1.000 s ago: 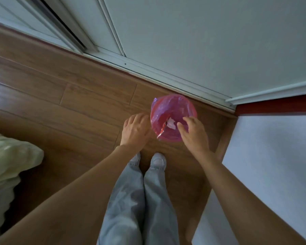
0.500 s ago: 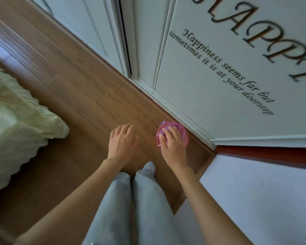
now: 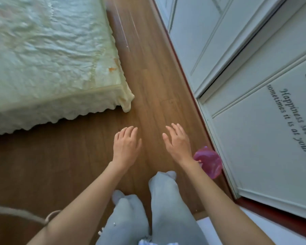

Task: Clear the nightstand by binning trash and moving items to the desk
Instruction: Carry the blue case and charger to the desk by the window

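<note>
Looking down from the head camera, the person stood on a brown wooden floor, and both bare arms reached forward over it. The left hand was released: its fingers were relaxed, a little spread, with the back of the hand toward the camera, and it held nothing. The right hand was also released, its fingers straight and slightly apart, and it held nothing either. The two hands were apart from each other, above the bare floor.

The small bin, lined with a pink plastic bag, stood on the floor just beside the right forearm, on its outer side, close to the white sliding door. The forearm covered a part of its edge. What lay inside the bag could not be told. The door carried dark cursive lettering, of which only a part was readable.

A bed with a pale green wrinkled cover filled the upper left, and its corner came near the middle of the floor, well apart from the bin. Below the hands, the legs in light grey trousers were seen, with the feet in pale socks on the floor.
</note>
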Available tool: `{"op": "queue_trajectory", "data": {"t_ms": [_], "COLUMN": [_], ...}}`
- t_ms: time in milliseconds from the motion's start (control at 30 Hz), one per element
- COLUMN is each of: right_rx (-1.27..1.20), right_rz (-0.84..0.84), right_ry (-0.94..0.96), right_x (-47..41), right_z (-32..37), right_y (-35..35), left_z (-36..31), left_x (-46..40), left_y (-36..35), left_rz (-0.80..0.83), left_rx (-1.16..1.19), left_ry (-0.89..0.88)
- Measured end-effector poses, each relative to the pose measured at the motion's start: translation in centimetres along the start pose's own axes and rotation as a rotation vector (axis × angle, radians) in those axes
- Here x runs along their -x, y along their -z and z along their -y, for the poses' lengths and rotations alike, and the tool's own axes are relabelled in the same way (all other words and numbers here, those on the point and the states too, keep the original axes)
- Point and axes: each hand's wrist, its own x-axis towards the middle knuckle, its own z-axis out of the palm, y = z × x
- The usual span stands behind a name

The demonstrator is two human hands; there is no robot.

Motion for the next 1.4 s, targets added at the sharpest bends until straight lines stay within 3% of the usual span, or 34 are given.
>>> {"op": "queue_trajectory", "data": {"t_ms": [367, 733, 1100, 1400], "right_rx": [0.032, 0.212, 0.273, 0.345], "right_rz": [0.101, 0.256, 0.383, 0.452], "right_ry": [0.419, 0.895, 1.191, 1.39], "right_x": [4.6, 4.2, -0.7, -1.4], "right_z": [25.3, 48.1, 71.9, 85.5], "right_y": [-10.5, -19.8, -29.7, -37.3], "left_z": [21.0, 37.6, 57.0, 67.5], "left_x": [13.4, 20.1, 21.9, 24.3], "left_y": [11.0, 19.1, 28.5, 31.6], "left_rz": [-0.191, -0.385, -0.492, -0.512], "left_rx": [0.012, 0.02, -0.056, -0.07], "left_ry": [0.45, 0.874, 1.149, 1.346]}}
